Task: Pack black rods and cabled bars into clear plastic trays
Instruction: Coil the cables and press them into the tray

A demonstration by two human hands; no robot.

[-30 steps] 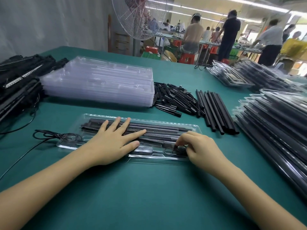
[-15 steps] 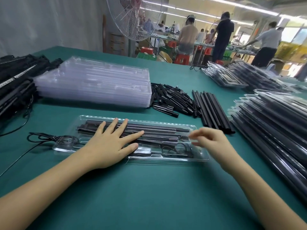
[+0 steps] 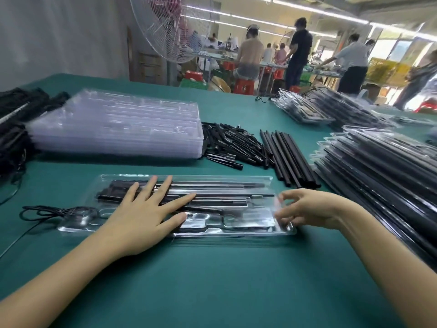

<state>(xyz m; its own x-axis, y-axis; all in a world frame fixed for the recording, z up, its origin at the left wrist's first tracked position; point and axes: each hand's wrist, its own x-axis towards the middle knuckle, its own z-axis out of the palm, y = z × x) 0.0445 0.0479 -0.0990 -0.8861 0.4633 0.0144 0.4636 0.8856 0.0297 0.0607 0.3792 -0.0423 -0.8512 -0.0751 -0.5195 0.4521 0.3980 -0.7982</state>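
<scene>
A clear plastic tray (image 3: 189, 177) lies crosswise on the green table in front of me. It holds long black rods (image 3: 212, 185) and a cabled bar, whose black cable (image 3: 54, 211) trails out past the tray's left end. My left hand (image 3: 142, 214) lies flat with spread fingers on the left half of the tray and presses the rods down. At the tray's right end my right hand (image 3: 312, 209) has its fingers curled round the clear edge; they are blurred and show partly through the plastic.
A stack of empty clear trays (image 3: 118, 129) stands behind. To its right lie short black pieces (image 3: 231, 145) and long loose rods (image 3: 288, 157). Packed trays (image 3: 378, 166) are piled at the right, cabled bars (image 3: 14, 129) at the left. Several people work beyond a fan (image 3: 170, 27).
My right hand left the coiled cable in the tray's lower right pocket, lifted, and now holds the tray's right end. My left hand has stayed flat on the rods.
</scene>
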